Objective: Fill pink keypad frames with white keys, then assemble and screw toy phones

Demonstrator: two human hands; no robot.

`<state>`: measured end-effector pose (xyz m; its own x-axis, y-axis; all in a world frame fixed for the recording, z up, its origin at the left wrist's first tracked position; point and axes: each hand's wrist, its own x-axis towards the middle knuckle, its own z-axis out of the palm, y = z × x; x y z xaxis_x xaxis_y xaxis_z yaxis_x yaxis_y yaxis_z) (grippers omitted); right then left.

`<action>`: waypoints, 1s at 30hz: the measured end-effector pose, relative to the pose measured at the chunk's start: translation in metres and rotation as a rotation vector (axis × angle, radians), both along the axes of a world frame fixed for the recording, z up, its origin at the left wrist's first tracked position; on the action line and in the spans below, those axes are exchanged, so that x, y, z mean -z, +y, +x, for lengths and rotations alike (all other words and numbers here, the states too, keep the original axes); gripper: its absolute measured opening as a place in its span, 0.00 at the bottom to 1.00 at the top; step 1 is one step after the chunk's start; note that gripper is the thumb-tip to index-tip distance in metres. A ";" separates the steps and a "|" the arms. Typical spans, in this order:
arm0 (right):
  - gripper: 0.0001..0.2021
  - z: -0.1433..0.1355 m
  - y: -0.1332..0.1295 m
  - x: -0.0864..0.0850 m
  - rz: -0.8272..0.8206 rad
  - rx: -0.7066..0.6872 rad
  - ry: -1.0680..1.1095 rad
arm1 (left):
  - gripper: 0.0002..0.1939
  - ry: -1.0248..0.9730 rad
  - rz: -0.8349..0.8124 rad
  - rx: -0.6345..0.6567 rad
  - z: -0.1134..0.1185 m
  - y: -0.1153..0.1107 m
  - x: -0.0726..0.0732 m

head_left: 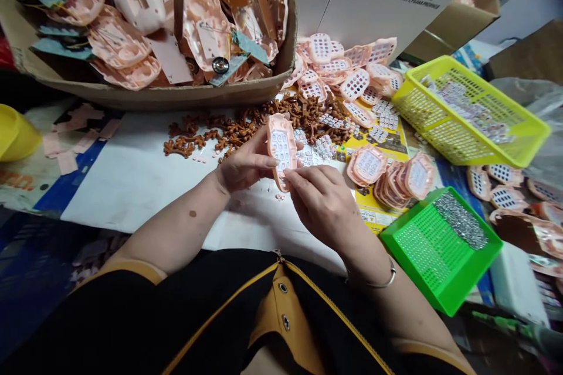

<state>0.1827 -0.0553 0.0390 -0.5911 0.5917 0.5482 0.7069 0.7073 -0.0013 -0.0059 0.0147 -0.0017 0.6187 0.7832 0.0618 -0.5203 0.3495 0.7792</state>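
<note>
Pink oblong plastic shell (282, 149): light, stiff, I judge; hold by rims. My left grip (248, 161): clasping it. Right grip (323, 202): at lower end, closure unclear.

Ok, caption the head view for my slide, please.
Left hand holding a pink shell, right hand at its near end, brown parts behind, green basket to the right.

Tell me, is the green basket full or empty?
Partly filled: small shiny metal pieces are heaped toward the far side of the green basket, while much of its perforated floor shows bare.
</note>
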 end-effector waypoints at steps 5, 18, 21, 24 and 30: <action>0.21 0.000 -0.005 -0.005 0.021 -0.012 -0.126 | 0.47 -0.061 -0.007 -0.014 0.000 0.003 0.005; 0.09 0.053 0.004 0.010 0.252 0.335 0.103 | 0.38 0.008 -0.063 0.111 0.007 -0.004 0.002; 0.09 0.095 0.014 0.017 0.220 0.637 -0.099 | 0.36 0.058 -0.069 0.079 0.006 -0.002 0.002; 0.13 0.125 0.019 0.026 0.068 0.747 -0.297 | 0.36 0.073 -0.079 0.061 0.006 -0.001 0.002; 0.19 0.136 0.026 0.016 -0.150 0.701 -0.431 | 0.36 0.100 -0.090 0.041 0.007 0.001 0.004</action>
<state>0.3186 -0.0297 0.0235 -0.1990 0.9491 0.2442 0.9430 0.1176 0.3112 0.0009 0.0158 -0.0060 0.6495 0.7570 -0.0710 -0.4253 0.4391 0.7914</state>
